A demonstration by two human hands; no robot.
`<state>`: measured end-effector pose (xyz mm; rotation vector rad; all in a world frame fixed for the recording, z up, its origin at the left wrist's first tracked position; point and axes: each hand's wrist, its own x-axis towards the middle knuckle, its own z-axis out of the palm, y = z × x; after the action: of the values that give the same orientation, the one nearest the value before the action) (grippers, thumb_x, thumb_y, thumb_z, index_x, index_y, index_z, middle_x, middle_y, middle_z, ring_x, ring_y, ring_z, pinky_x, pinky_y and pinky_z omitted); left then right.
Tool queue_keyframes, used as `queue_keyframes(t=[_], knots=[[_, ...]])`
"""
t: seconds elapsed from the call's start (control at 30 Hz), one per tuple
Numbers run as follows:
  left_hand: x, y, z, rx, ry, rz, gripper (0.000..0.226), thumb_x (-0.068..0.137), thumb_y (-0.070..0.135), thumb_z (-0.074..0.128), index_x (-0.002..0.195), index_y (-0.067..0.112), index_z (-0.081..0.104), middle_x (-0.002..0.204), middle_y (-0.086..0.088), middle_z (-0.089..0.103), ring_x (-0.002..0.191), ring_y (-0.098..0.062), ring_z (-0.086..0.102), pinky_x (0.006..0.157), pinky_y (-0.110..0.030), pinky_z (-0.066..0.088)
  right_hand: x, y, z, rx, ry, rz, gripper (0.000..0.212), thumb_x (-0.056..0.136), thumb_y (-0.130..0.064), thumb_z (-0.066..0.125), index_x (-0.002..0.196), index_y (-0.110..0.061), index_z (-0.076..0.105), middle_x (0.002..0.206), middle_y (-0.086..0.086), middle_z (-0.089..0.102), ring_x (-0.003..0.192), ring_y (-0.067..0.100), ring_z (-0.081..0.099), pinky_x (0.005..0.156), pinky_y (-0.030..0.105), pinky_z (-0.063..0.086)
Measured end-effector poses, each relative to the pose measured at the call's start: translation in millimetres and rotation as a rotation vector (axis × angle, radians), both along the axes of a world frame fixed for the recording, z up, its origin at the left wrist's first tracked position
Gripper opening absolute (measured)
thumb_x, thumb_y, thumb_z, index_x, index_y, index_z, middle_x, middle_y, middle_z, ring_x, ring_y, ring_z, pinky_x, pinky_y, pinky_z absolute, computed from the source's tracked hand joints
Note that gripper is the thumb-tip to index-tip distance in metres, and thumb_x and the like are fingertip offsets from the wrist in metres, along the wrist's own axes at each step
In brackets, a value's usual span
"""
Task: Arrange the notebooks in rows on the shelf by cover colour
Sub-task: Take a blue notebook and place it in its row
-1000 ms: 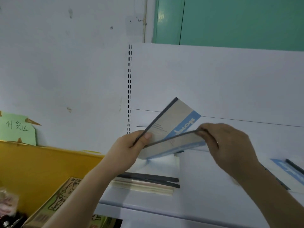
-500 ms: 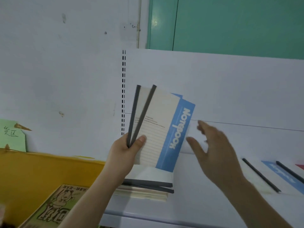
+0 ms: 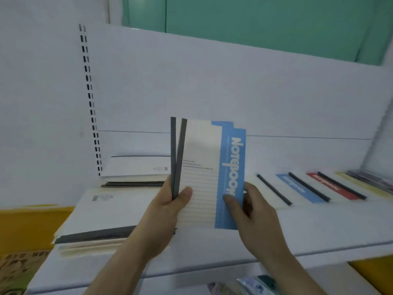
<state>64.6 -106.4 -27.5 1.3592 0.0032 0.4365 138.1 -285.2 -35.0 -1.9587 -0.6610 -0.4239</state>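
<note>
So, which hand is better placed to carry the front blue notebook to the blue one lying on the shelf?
Right hand: it already pinches the blue notebook and is nearer the blue one on the shelf. Left hand holds both spines.

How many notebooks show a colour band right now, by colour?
Blue band: 3, two held upright in the hands and one lying on the shelf
Red band: 1, lying on the shelf
Yellow band: 1, at the far right, blurred
Total: 5
The stacks at left show no band colour, so they are left out.
</note>
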Motion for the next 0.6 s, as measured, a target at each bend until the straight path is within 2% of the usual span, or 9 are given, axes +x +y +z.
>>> queue_keyframes(t=[0.07, 0.13, 0.2, 0.23, 0.3, 0.37, 0.47, 0.53, 0.6], knots=[[11.7, -20.9, -4.9, -0.051, 0.066, -0.162, 0.03, 0.094, 0.026, 0.054, 0.122, 0.037, 0.058, 0.114, 0.004, 0.072, 0.105, -0.023, 0.069, 0.083, -0.052, 0.058, 7.4, -26.3, -6.2, 0.015, 0.011, -0.096, 0.023, 0.087, -0.049, 0.057, 0.085, -0.027, 0.048, 0.07, -0.009, 0.059, 0.062, 0.006, 0.056, 0.05, 0.022, 0.042], [23.7, -45.8, -8.2, -0.05, 0.115, -0.26, 0.029, 0.095, 0.028, 0.053, 0.121, 0.039, 0.057, 0.114, 0.004, 0.071, 0.102, -0.027, 0.07, 0.073, -0.056, 0.059, 13.6, -53.3, -9.6, 0.005, 0.057, -0.158, 0.026, 0.086, -0.053, 0.053, 0.088, -0.028, 0.048, 0.069, -0.005, 0.059, 0.064, 0.005, 0.057, 0.052, 0.025, 0.045], [38.4, -73.6, -10.1, -0.021, 0.129, -0.278, 0.027, 0.099, 0.028, 0.05, 0.122, 0.04, 0.054, 0.115, 0.004, 0.07, 0.099, -0.027, 0.07, 0.066, -0.055, 0.059, 19.6, -80.2, -12.6, 0.002, 0.084, -0.191, 0.022, 0.09, -0.051, 0.049, 0.095, -0.029, 0.05, 0.072, -0.009, 0.061, 0.065, 0.002, 0.058, 0.051, 0.023, 0.045], [46.7, -88.0, -10.6, -0.009, 0.126, -0.268, 0.026, 0.1, 0.027, 0.049, 0.123, 0.038, 0.053, 0.116, 0.001, 0.069, 0.098, -0.028, 0.07, 0.064, -0.054, 0.06, 23.4, -93.4, -14.5, -0.004, 0.086, -0.195, 0.019, 0.093, -0.048, 0.045, 0.1, -0.031, 0.05, 0.074, -0.014, 0.061, 0.067, 0.001, 0.058, 0.052, 0.021, 0.046], [64.0, -117.0, -10.3, 0.024, 0.12, -0.192, 0.023, 0.102, 0.026, 0.048, 0.124, 0.033, 0.048, 0.117, -0.003, 0.066, 0.096, -0.028, 0.069, 0.061, -0.051, 0.06, 32.6, -119.9, -17.0, -0.023, 0.091, -0.191, 0.013, 0.098, -0.041, 0.038, 0.106, -0.041, 0.048, 0.084, -0.018, 0.063, 0.076, 0.001, 0.059, 0.061, 0.029, 0.053], [81.4, -146.1, -9.5, 0.068, 0.109, -0.081, 0.026, 0.102, 0.025, 0.048, 0.127, 0.031, 0.041, 0.115, -0.003, 0.062, 0.095, -0.027, 0.066, 0.055, -0.047, 0.06, 44.8, -145.7, -16.8, -0.061, 0.061, -0.204, 0.024, 0.099, -0.035, 0.038, 0.117, -0.051, 0.04, 0.102, -0.018, 0.06, 0.088, 0.001, 0.057, 0.072, 0.033, 0.055], [108.1, -191.9, -10.8, 0.134, 0.049, 0.024, 0.041, 0.102, 0.022, 0.047, 0.136, 0.039, 0.03, 0.115, 0.005, 0.06, 0.092, -0.022, 0.065, 0.048, -0.041, 0.059, 70.9, -183.4, -16.1, -0.118, 0.022, -0.246, 0.051, 0.096, -0.035, 0.043, 0.143, -0.043, 0.023, 0.112, -0.016, 0.052, 0.09, 0.003, 0.057, 0.076, 0.024, 0.054], [127.6, -223.6, -12.0, 0.168, 0.009, 0.079, 0.048, 0.103, 0.02, 0.045, 0.14, 0.044, 0.027, 0.117, 0.009, 0.059, 0.087, -0.017, 0.067, 0.045, -0.039, 0.057, 93.8, -211.3, -18.8, -0.164, 0.001, -0.236, 0.054, 0.094, -0.043, 0.041, 0.143, -0.044, 0.017, 0.116, -0.018, 0.049, 0.092, 0.004, 0.057, 0.072, 0.015, 0.052], [149.5, -253.5, -13.8, 0.185, -0.021, 0.133, 0.053, 0.104, 0.019, 0.044, 0.145, 0.046, 0.024, 0.115, 0.013, 0.059, 0.083, -0.012, 0.068, 0.043, -0.038, 0.057, 119.1, -240.1, -21.9, -0.249, -0.042, -0.186, 0.061, 0.092, -0.049, 0.043, 0.146, -0.039, 0.018, 0.128, -0.018, 0.042, 0.104, 0.005, 0.052, 0.079, 0.011, 0.049]])
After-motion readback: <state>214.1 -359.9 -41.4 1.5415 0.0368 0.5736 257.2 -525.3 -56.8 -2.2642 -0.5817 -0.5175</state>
